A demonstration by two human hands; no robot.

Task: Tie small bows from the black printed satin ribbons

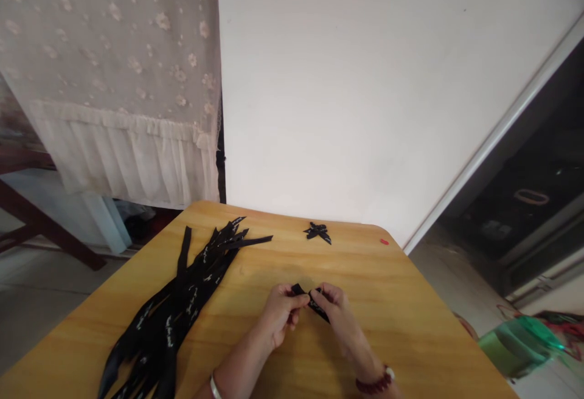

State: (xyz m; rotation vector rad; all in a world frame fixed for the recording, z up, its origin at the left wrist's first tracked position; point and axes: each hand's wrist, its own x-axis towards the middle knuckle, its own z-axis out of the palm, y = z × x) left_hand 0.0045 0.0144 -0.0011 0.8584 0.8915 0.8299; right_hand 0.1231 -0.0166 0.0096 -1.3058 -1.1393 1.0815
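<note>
Between my two hands, over the front middle of the table, is a black ribbon (320,310) with white lettering. My left hand (283,312) is closed, thumb and fingers pinching the ribbon's left part. On the other side my right hand (334,309) grips it too, with the thumb pressed on top. Part of the ribbon is hidden behind the fingers. A pile of long black ribbons (182,301) with white script lies to the left of my hands. Beyond them, near the table's back edge, rests a tied black ribbon bow (318,232).
The wooden table (401,326) has rounded back corners and stands against a white wall (347,95). A small red piece (384,241) lies near its back right corner. A lace curtain (137,83) hangs at the left. Beside the table's right edge is a green container (524,344).
</note>
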